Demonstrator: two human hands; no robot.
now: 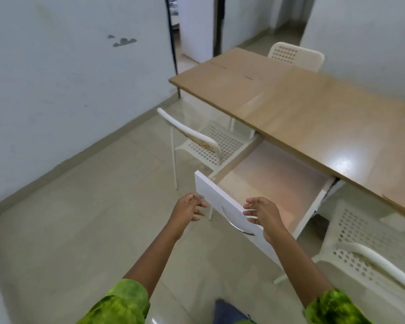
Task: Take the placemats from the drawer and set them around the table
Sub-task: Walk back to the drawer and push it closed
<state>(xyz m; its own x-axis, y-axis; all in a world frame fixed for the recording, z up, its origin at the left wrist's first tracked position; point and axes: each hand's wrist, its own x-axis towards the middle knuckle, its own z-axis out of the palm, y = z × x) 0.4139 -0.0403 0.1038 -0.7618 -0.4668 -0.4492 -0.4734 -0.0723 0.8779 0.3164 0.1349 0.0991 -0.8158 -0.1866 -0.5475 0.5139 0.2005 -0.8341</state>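
Note:
A white drawer (222, 202) stands pulled out from under the long wooden table (313, 108). Its inside shows a pale, pinkish flat surface (274, 181); I cannot tell whether that is a placemat or the bare bottom. My left hand (188, 210) hovers just left of the drawer front, fingers apart, holding nothing. My right hand (261, 215) is over the drawer front's top edge near the curved metal handle (232, 222), fingers spread and empty. No placemat lies on the table.
White perforated chairs stand around the table: one left of the drawer (206, 143), one at the lower right (369, 249), one at the far side (295, 56). A white wall (68, 78) runs on the left, a doorway (192, 31) behind the table. Tiled floor (91, 218) lies below.

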